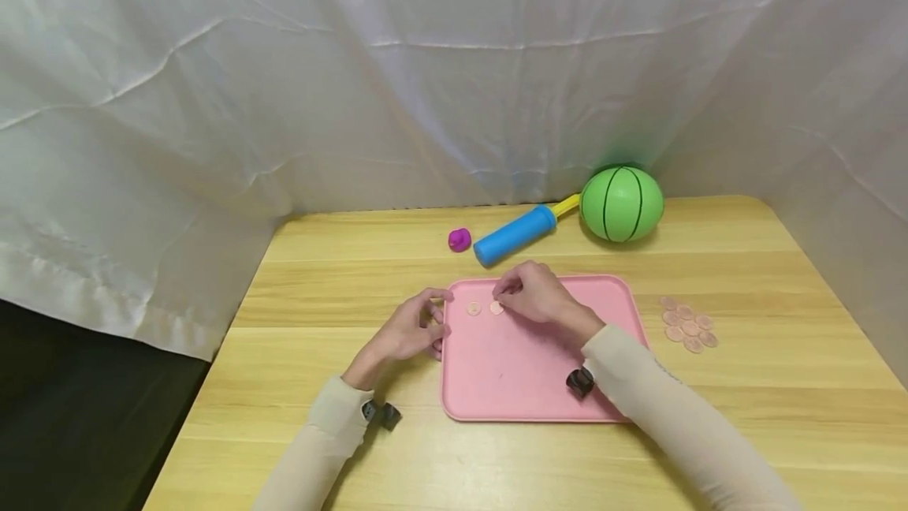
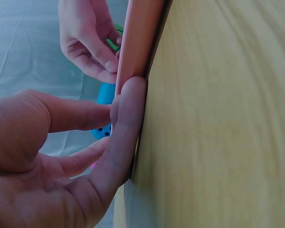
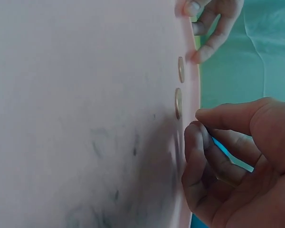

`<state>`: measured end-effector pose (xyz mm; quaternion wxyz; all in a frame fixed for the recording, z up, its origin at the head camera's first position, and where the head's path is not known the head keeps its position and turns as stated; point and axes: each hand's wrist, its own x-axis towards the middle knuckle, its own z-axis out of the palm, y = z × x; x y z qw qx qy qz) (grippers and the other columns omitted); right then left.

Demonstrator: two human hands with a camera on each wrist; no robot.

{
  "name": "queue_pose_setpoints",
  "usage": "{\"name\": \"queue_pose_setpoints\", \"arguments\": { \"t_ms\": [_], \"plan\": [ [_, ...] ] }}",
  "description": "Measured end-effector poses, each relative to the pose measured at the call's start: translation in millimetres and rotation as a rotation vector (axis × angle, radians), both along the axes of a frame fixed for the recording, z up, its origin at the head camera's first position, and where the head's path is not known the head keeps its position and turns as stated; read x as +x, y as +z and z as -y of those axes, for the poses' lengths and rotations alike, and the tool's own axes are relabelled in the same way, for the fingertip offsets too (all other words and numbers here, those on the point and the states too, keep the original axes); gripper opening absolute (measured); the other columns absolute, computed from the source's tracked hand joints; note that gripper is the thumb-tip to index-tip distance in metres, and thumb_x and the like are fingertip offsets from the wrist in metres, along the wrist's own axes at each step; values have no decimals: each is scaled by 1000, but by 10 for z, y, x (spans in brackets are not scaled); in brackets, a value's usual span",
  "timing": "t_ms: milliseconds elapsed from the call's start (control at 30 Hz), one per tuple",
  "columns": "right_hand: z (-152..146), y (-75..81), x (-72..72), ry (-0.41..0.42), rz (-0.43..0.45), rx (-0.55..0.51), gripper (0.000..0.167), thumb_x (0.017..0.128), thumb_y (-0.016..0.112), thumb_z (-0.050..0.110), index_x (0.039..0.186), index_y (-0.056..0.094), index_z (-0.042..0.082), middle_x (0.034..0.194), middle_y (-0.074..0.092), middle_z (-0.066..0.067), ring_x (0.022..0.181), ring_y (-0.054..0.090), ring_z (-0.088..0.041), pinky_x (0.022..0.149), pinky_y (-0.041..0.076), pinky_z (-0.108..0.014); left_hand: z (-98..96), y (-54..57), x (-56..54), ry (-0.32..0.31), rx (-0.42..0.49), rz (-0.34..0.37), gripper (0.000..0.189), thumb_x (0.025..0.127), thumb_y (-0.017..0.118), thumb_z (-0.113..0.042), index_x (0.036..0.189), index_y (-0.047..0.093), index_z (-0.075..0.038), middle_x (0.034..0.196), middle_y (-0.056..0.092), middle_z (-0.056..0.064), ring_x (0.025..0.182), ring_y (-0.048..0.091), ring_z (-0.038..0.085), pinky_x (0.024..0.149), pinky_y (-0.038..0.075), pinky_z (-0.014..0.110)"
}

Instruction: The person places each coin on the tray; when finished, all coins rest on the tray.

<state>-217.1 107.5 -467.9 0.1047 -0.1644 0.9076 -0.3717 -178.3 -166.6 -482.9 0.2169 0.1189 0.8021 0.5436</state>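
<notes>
A pink rectangular tray (image 1: 511, 373) lies on the wooden table. My left hand (image 1: 411, 327) holds its left rim, some fingertips over the edge and others against the outer wall, as the left wrist view shows. Two coin-like round discs lie near the tray's far left corner: a left disc (image 1: 474, 308) and a right disc (image 1: 496, 307). My right hand (image 1: 535, 292) is bent over the right disc. In the right wrist view its thumb and forefinger tips come together just beside that disc (image 3: 178, 103), with nothing seen between them.
Several similar discs (image 1: 690, 328) lie grouped on the table right of the tray. Behind the tray are a small purple toy (image 1: 459, 240), a blue pump (image 1: 515, 236) with a yellow end, and a green ball (image 1: 621, 205). A pale curtain (image 1: 454, 101) hangs behind the table.
</notes>
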Motion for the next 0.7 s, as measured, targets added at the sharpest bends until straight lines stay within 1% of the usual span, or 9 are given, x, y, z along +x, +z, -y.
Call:
{"name": "queue_pose_setpoints", "arguments": {
  "t_ms": [200,300,400,500,600,700],
  "plan": [
    [-87,74,59,-2,24,-14,15,98,75,7,109,85,8,106,84,-7,100,75,-22,96,69,-43,-7,4,-17,-10,-6,-10,55,102,64,8,155,51,-1,107,56,15,70,66,18,63,74,37],
    [-188,121,127,-20,30,-39,16,99,76,9,112,84,7,108,83,-7,97,73,-21,90,68,-38,-14,1,-18,-22,-1,-16,54,102,64,8,153,51,1,107,57,16,70,67,19,64,75,40],
    [-311,194,197,-43,40,-60,19,100,75,10,116,83,6,109,82,-7,94,69,-20,84,64,-32,-15,8,-16,-31,0,-25,51,101,64,9,151,52,3,106,58,18,69,67,19,63,75,41],
    [-437,261,241,-68,30,-58,20,101,74,12,118,83,7,109,81,-8,95,69,-20,84,62,-29,-9,5,-20,-46,-4,-34,47,102,63,8,149,54,4,106,59,19,69,67,18,63,74,39],
    [-579,283,259,-73,-10,-40,19,101,75,13,116,83,7,110,82,-8,98,71,-21,87,62,-30,2,-6,-25,-58,-11,-44,45,103,63,8,147,57,5,107,60,20,70,68,16,63,74,37],
    [-733,290,280,-67,-38,-17,18,101,76,13,116,83,6,109,82,-9,98,71,-22,87,62,-29,9,-8,-17,-61,-19,-55,45,103,63,9,148,57,6,107,60,20,70,68,16,63,74,37]
  ]
}}
